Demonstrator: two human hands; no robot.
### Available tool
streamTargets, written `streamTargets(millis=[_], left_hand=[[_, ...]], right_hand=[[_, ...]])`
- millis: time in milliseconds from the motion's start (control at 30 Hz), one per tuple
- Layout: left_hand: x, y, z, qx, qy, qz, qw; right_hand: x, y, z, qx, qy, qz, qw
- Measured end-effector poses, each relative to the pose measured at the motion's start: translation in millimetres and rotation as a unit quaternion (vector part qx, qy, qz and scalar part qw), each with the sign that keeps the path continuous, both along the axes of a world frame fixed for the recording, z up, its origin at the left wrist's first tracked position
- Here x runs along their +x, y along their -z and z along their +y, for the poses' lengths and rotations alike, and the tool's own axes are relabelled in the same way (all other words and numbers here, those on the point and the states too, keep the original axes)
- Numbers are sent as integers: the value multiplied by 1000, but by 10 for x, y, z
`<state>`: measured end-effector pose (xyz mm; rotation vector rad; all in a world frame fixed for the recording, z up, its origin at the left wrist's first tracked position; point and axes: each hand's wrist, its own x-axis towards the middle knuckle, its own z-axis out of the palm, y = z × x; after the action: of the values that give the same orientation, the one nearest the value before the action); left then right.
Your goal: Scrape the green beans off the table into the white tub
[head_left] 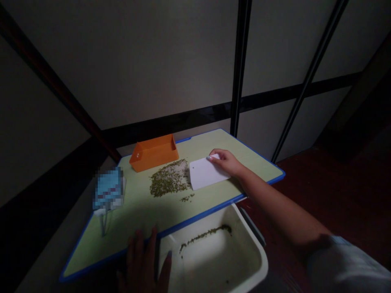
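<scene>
I have the right hand holding a white plastic scraper flat on the blue-edged board, just beside a heap of dried green flakes. Left hand open, spread at the board's near edge, next to a white tub.

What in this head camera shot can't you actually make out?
All in the head view:
Blue packet: pixelated, markings unreadable.
Green flakes: too small to identify.
White tub: bottom edge of the frame cuts it off.
Left hand: cut off by the same edge, dim.
White plastic scraper: partly hidden under the right hand.
</scene>
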<state>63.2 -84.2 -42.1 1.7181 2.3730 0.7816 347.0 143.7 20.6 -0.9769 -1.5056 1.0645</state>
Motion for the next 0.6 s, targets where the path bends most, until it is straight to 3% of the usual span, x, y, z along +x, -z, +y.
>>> streamTargets(millis=[600], left_hand=[[25, -47, -15, 2, 15, -39, 999]], right_hand=[[-5, -23, -45, -12, -26, -23, 999]])
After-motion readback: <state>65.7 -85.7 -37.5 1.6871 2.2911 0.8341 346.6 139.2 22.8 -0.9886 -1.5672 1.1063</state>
